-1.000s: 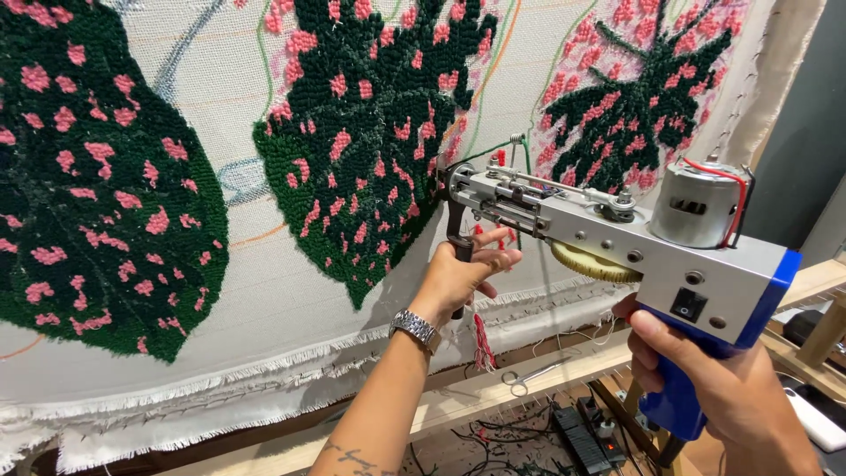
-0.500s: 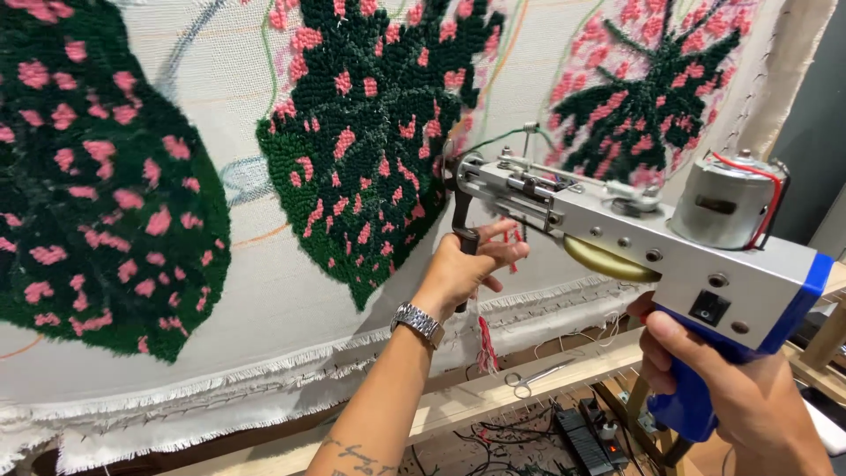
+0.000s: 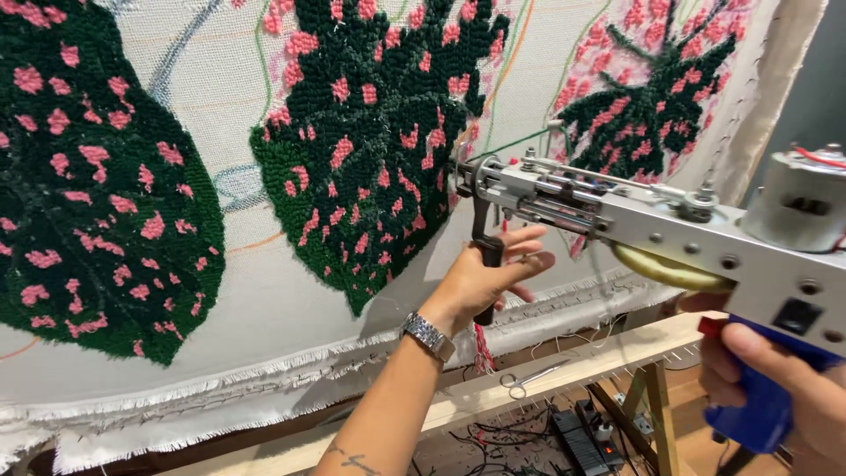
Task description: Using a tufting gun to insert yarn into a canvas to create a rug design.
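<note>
While pressed nose-first against the backing cloth [image 3: 264, 291] beside the dark green tufted leaf [image 3: 370, 141], tufting gun [image 3: 634, 220] held level. Left hand [image 3: 489, 278] curled loosely round black front handle [image 3: 486, 256], fingertips apart. Right hand [image 3: 784, 379] clamped on blue grip [image 3: 758, 414], index finger seemingly at the red trigger. Scissors [image 3: 529, 377] on wooden frame rail [image 3: 564, 370] below.

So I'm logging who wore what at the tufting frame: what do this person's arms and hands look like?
Both arms are bare, with no sleeves or gloves. The left hand has a silver metal link watch at the wrist and a dark tattoo on the forearm. The right hand shows no rings or jewellery in view.
</note>
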